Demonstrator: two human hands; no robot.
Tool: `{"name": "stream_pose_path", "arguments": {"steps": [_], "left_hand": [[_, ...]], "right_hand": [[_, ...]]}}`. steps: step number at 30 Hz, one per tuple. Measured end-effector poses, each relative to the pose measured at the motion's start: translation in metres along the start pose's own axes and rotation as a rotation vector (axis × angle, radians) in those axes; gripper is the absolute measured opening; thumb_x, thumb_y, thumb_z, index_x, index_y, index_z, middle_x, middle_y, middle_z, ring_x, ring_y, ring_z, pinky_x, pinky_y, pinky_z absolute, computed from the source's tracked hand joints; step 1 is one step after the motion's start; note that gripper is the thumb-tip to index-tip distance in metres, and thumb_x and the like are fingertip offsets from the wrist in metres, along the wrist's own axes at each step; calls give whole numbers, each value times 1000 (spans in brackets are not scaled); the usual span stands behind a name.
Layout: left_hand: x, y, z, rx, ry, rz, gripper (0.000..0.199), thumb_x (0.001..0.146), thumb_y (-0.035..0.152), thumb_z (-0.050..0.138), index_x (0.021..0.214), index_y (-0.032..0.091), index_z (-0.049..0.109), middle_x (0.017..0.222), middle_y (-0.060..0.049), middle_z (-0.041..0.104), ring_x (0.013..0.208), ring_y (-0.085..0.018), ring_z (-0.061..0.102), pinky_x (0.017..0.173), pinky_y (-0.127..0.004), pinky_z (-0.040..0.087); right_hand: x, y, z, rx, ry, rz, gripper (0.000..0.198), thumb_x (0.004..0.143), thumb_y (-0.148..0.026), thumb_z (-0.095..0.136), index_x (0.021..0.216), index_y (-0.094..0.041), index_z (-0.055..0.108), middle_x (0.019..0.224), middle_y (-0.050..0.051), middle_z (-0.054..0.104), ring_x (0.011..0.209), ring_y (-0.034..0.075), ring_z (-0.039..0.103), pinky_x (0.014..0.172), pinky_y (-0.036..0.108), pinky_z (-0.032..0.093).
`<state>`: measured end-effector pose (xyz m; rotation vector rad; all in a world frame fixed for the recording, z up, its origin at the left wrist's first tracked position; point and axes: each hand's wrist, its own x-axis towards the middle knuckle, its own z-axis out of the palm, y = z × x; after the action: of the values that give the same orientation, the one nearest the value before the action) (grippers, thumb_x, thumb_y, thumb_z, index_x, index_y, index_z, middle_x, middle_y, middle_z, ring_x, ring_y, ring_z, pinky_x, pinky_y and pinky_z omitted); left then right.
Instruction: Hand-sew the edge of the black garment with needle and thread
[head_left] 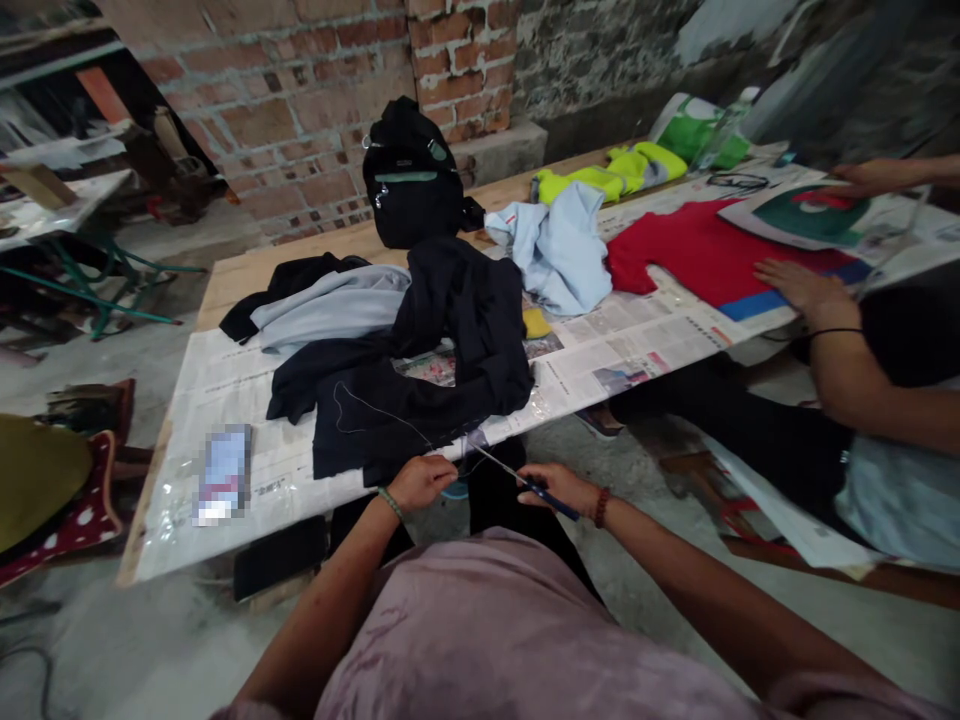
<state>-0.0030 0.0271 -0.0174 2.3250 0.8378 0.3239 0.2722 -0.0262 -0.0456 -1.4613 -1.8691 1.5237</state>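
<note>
My left hand point(421, 484) is pinched at the near edge of the table, closed on a thin thread. A pale length of thread point(339, 400) loops across the dark garment point(375, 410) just beyond it. In my right hand point(561, 484) is a pair of scissors point(552, 497) with dark blue handles. Their slim blades point up and left, toward the garment's near edge and my left hand. Whether the blades touch the thread is too fine to tell. The garment lies rumpled, its near edge by my left fingers.
Newspaper covers the table point(262, 400). A phone point(223, 475) lies left; a black backpack point(411, 185), grey cloth point(330, 305) and light blue cloth point(559, 250) lie beyond. At right, a co-worker's hand holds an iron point(799, 215) on a red garment point(686, 250), the other hand flat.
</note>
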Motion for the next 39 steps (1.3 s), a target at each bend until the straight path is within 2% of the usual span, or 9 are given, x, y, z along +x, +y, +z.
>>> {"name": "stream_pose_path", "arguments": {"steps": [5, 10, 13, 19, 21, 23, 28, 33, 39], "left_hand": [[-1, -1, -4, -205, 98, -141, 21, 81, 28, 46, 75, 15, 62, 71, -1, 60, 67, -10, 53, 65, -20, 40], [-1, -4, -5, -442, 220, -358, 24, 78, 34, 49, 77, 13, 60, 56, 4, 48, 47, -6, 40, 46, -17, 33], [0, -4, -5, -474, 222, -393, 25, 77, 35, 50, 78, 13, 60, 52, 5, 44, 44, -5, 37, 43, -16, 31], [2, 0, -6, -432, 224, -375, 23, 76, 34, 50, 76, 13, 62, 57, 3, 50, 46, -5, 39, 43, -16, 31], [2, 1, -6, -427, 228, -374, 24, 76, 34, 51, 76, 13, 62, 58, 3, 51, 46, -5, 40, 44, -16, 32], [2, 1, -6, -420, 237, -376, 24, 76, 34, 51, 76, 13, 62, 57, 3, 52, 47, -6, 41, 45, -16, 33], [2, 1, -6, -386, 244, -378, 24, 76, 34, 51, 77, 14, 63, 58, 3, 54, 50, -7, 44, 47, -16, 35], [2, 0, -5, -371, 239, -372, 24, 76, 34, 51, 77, 14, 63, 59, 2, 55, 51, -7, 45, 48, -16, 36], [3, 0, -5, -343, 257, -348, 21, 77, 31, 50, 77, 14, 63, 67, 1, 58, 57, -8, 48, 52, -17, 38]], "right_hand": [[-11, 14, -22, -386, 83, -31, 30, 68, -39, 59, 91, -20, 62, 74, 1, 63, 69, 16, 56, 63, 24, 40], [-22, 17, -35, -516, 85, -41, 39, 68, -41, 59, 102, -21, 57, 98, 7, 62, 89, 21, 56, 77, 30, 41], [-29, 13, -38, -586, 80, -44, 52, 65, -46, 61, 110, -21, 51, 111, 10, 55, 101, 25, 51, 88, 38, 34], [-47, -4, -43, -633, -4, -225, 51, 63, -46, 63, 107, -22, 52, 99, 9, 57, 94, 24, 51, 91, 42, 29], [-50, -9, -46, -566, 56, -282, 47, 66, -46, 60, 105, -21, 52, 96, 9, 57, 92, 24, 51, 88, 40, 32], [-46, -13, -52, -444, 240, -272, 48, 70, -45, 56, 110, -20, 49, 98, 10, 56, 90, 23, 52, 85, 37, 35], [-4, -18, -94, -317, 724, 43, 46, 78, -44, 44, 114, -15, 45, 92, 10, 59, 81, 19, 55, 74, 29, 41], [50, -11, -151, -474, 678, 554, 45, 71, -43, 50, 102, -10, 55, 92, 16, 61, 86, 24, 57, 70, 30, 41], [76, -7, -166, -657, 720, 654, 57, 66, -44, 56, 108, -6, 51, 105, 22, 53, 96, 28, 53, 74, 34, 42]]}}
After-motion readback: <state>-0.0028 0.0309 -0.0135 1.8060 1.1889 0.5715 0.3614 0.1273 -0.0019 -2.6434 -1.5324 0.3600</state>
